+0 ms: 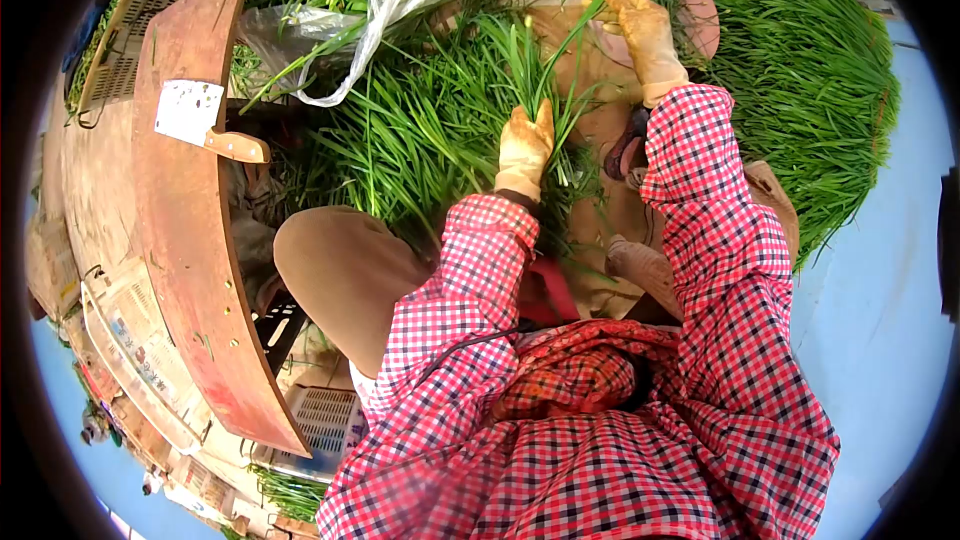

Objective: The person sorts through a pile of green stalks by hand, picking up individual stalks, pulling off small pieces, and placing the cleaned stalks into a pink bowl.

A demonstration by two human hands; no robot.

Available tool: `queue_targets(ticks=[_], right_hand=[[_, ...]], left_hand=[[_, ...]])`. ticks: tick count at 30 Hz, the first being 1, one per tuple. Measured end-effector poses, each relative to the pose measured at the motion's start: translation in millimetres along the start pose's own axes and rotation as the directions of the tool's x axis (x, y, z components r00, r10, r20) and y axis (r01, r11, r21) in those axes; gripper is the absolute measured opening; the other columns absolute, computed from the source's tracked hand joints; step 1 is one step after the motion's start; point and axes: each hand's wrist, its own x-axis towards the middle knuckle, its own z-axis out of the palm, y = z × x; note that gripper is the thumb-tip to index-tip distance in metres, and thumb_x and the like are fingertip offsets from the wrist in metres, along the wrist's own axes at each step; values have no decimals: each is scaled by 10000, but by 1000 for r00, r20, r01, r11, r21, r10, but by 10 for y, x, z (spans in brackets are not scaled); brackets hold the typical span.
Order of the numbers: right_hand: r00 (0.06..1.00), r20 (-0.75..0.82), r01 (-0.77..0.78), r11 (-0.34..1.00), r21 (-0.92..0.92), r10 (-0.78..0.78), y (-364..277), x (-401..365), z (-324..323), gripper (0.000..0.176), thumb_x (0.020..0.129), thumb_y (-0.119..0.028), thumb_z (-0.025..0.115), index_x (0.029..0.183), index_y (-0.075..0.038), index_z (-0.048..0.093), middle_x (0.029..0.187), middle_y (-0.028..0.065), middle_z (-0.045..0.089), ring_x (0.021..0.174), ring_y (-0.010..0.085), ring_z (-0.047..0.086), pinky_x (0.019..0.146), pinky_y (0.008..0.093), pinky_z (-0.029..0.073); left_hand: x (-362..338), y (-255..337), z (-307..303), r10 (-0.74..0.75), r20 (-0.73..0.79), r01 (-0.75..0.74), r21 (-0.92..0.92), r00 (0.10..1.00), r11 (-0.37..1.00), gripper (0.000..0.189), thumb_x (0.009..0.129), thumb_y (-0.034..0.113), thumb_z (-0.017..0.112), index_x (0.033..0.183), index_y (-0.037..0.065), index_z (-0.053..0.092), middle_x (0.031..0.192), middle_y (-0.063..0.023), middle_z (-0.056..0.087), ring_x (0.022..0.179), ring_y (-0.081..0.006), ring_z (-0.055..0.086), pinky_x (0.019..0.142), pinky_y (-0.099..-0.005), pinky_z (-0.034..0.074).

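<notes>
My left hand (525,148), in a yellowed work glove, is closed around several long green stalks that look like garlic chives (553,75). Their leaves fan upward from the glove. At the upper right, my gloved right hand (640,35) pinches a long green blade near its fingertips; the exact contact is small and partly hidden. Under and left of my left hand spreads a loose heap of the same greens (420,120). Behind my right hand sits a round pinkish disc (697,10), partly covered by darker trimmings.
A large neat stack of greens (800,90) lies at the right. On the left, a cleaver (235,145) rests on a long wooden board (185,240). A clear plastic bag (375,30) lies beside more greens at the top. Plastic crates (325,418) stand below the board.
</notes>
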Motion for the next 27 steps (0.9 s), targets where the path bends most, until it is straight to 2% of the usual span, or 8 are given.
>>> queue_targets(ticks=[1,3,8,14,18,20,23,27], right_hand=[[999,-37,-31,995,-93,28,-11,13,-38,302,886,-334,563,973,-70,681,898,-7,664,772,64,592,657,193,448],[995,-88,-46,998,-36,43,94,57,-59,289,883,-307,572,957,-51,684,833,5,645,710,70,573,624,191,461],[989,-61,-127,980,152,137,126,33,-140,290,884,-313,568,982,-62,675,874,33,653,714,92,588,601,183,467],[991,34,-130,945,300,126,-139,-117,-106,303,887,-298,564,1026,-43,647,984,45,667,799,105,623,609,174,447],[998,53,9,965,262,-23,-121,-83,-67,310,905,-283,536,1036,-19,632,963,52,672,781,97,624,618,160,435],[1000,11,-19,956,292,17,-220,-165,-39,296,908,-269,533,1030,-19,634,955,50,672,776,93,622,608,159,427],[998,12,-64,914,400,65,-212,-122,-72,260,902,-225,545,1022,-12,632,954,54,671,767,81,619,526,145,410],[999,-1,-51,951,305,54,-64,-37,-173,237,890,-231,556,1014,-48,643,950,25,670,733,82,617,526,144,421]], left_hand=[[27,222,-294,-324,-52,286,-355,945,890,332,876,289,502,952,-26,569,825,-223,622,789,-363,605,663,-382,501],[79,321,-564,-404,-98,348,-354,910,868,344,859,310,521,901,-25,590,742,-189,618,694,-386,601,628,-419,495],[69,262,-306,-382,-42,303,-532,923,791,268,830,245,576,937,0,594,782,-191,609,739,-388,584,661,-435,474],[67,382,-555,-414,-320,116,-657,852,745,337,808,200,633,1068,-7,580,888,-201,616,851,-349,576,758,-391,464],[105,308,-537,-460,-127,20,-953,879,301,203,797,136,660,938,-7,635,788,-105,628,685,-188,569,646,-285,447],[74,337,-812,-431,96,314,-825,897,469,201,803,103,659,955,-22,616,809,-77,635,665,-147,589,627,-225,451],[84,353,-866,-341,368,295,-923,865,-249,192,842,64,625,1012,-8,577,852,-35,640,776,-153,642,695,-202,489],[56,249,-703,-143,380,288,-855,914,-430,251,872,164,604,1054,-9,594,833,-55,645,731,-157,632,693,-239,508]])
